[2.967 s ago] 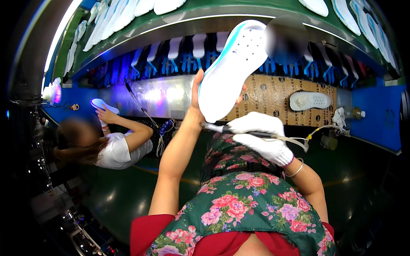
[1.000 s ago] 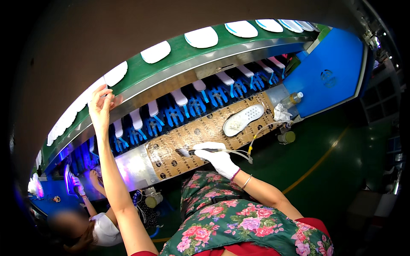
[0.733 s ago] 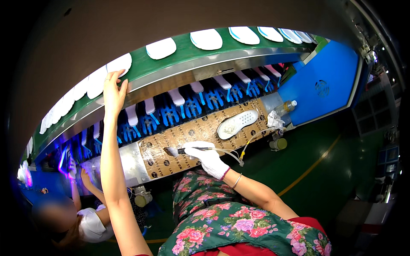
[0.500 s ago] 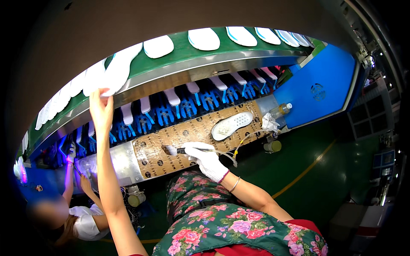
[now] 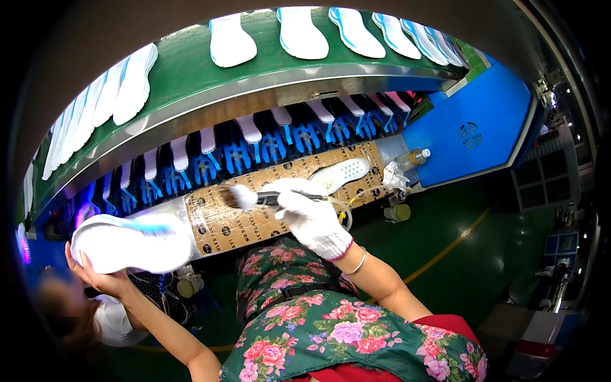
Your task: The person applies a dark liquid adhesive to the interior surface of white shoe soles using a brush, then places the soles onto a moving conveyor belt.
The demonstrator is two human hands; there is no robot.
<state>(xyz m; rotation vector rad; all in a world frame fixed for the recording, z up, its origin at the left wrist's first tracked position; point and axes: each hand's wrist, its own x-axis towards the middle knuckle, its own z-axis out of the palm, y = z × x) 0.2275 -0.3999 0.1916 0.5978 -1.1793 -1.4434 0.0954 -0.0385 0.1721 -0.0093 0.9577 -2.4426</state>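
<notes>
My bare left hand [image 5: 102,274] grips a white shoe sole [image 5: 137,245] with a light blue edge by its end, off to the left and raised above the bench. The sole is smeared by motion. In its white glove, my right hand [image 5: 313,219] holds a brush [image 5: 258,197] with a dark handle and pale, brown-tipped bristles pointing left. A thin tube runs from the brush's handle end. Beyond the glove, a white perforated sole [image 5: 344,173] lies on the brown printed cardboard [image 5: 223,223], partly hidden by my right hand.
A green conveyor [image 5: 181,63] carries several white soles along the back. Below it stands a row of blue clamps [image 5: 238,159] with pale pads. A bottle [image 5: 414,158] and crumpled white tissue [image 5: 394,177] sit at the right end. Another person's white sleeve [image 5: 111,321] shows at lower left.
My left hand has taken a sole off the conveyor and brought it down toward me on the left. The brush has risen a little and moved left.
</notes>
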